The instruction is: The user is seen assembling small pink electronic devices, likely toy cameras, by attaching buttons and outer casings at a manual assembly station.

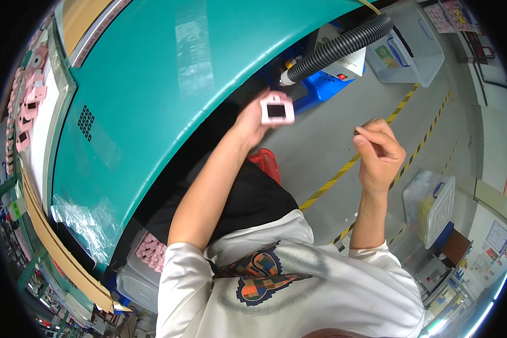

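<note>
Clearly, one pink device (pixel 278 110) sits in the left hand (pixel 253 121), held up off the counter (pixel 146 96), just beyond its curved edge and near the end of the one black ribbed hose (pixel 341 48). Its dark screen faces up toward the head, and its long axis runs roughly left to right. The left fingers grasp it from its left side. Well apart to the right, the right hand (pixel 382 155) has its thumb and forefinger pinched together, seemingly on one small dark piece (pixel 356 133), too tiny to identify. One block of small black rings (pixel 85 123) lies on the counter. Two clear bins stand on the floor, one open (pixel 428 59) and one lidded (pixel 428 205); one red container (pixel 266 164) shows beneath the left forearm.
</note>
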### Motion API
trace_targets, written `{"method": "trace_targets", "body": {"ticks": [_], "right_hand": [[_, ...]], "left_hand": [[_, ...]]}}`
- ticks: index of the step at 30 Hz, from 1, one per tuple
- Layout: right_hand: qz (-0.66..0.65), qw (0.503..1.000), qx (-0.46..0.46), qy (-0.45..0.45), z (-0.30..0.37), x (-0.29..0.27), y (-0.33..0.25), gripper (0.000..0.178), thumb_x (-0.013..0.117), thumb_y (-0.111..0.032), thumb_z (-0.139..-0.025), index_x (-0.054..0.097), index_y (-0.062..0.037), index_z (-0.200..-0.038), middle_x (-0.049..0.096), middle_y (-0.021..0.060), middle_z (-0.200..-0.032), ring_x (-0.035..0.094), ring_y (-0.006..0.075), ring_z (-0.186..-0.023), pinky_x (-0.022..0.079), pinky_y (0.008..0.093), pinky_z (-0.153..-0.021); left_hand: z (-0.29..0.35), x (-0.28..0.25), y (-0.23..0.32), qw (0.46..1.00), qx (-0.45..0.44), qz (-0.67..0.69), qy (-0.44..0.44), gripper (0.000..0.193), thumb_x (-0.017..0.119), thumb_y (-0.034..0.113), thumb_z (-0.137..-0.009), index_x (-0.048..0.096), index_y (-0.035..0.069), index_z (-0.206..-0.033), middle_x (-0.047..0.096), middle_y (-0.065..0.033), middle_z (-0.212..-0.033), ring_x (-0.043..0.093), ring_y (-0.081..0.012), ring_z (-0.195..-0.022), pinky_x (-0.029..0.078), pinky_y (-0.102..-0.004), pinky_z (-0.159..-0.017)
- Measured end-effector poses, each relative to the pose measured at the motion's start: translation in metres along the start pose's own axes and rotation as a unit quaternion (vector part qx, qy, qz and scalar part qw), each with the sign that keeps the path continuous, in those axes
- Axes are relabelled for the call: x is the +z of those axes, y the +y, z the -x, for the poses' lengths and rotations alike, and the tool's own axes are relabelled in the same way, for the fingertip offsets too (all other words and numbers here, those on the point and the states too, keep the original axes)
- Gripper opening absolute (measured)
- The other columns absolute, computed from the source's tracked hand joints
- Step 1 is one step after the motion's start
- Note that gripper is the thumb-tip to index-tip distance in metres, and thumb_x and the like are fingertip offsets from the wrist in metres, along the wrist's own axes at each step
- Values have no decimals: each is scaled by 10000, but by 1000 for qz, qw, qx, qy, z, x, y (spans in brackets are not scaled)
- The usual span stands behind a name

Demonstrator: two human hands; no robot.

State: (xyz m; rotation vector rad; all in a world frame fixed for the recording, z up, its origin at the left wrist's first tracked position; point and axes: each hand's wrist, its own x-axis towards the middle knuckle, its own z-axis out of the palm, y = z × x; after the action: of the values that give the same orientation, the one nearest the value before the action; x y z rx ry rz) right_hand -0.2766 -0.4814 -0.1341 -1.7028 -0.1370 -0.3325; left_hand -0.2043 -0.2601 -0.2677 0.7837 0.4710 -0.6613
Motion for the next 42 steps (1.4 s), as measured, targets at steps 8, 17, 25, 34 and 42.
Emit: {"method": "trace_targets", "body": {"ticks": [8,17,25,34,42], "right_hand": [[71,950,-152,-263,-6,60,-37,147,786,56,-689,759,-5,-820,630,50,-785,498,158,-633,405,268,-577],[96,904,-256,-329,-11,93,-104,157,808,43,-640,776,-21,-779,582,17,-697,454,138,-596,380,245,-546],[100,896,-259,-345,-9,104,-134,140,797,53,-639,756,-19,-752,573,14,-696,422,134,-585,353,242,-529],[143,878,-260,-375,-9,110,-150,122,762,70,-646,712,-9,-724,550,20,-692,406,143,-574,343,253,-525],[161,859,-285,-393,-8,113,-153,112,741,66,-644,693,-6,-716,547,25,-693,405,146,-575,343,259,-527]], "left_hand": [[165,22,0,978,116,89,-146,469,436,186,-846,630,-55,-1199,625,-234,-1285,624,-311,-1111,523,-371,-941],[241,32,6,965,233,-21,-115,579,429,152,-783,559,-65,-1304,598,-220,-1285,593,-313,-1159,473,-361,-991],[272,38,11,975,191,44,-103,589,441,152,-800,525,-62,-1342,598,-200,-1270,592,-291,-1125,463,-349,-992],[280,43,11,953,287,-93,-38,533,434,64,-827,530,-64,-1336,600,-193,-1261,585,-267,-1086,465,-334,-962],[276,43,6,902,389,-187,-11,485,467,-13,-820,576,-68,-1289,608,-175,-1230,568,-232,-1018,454,-298,-898]]}}
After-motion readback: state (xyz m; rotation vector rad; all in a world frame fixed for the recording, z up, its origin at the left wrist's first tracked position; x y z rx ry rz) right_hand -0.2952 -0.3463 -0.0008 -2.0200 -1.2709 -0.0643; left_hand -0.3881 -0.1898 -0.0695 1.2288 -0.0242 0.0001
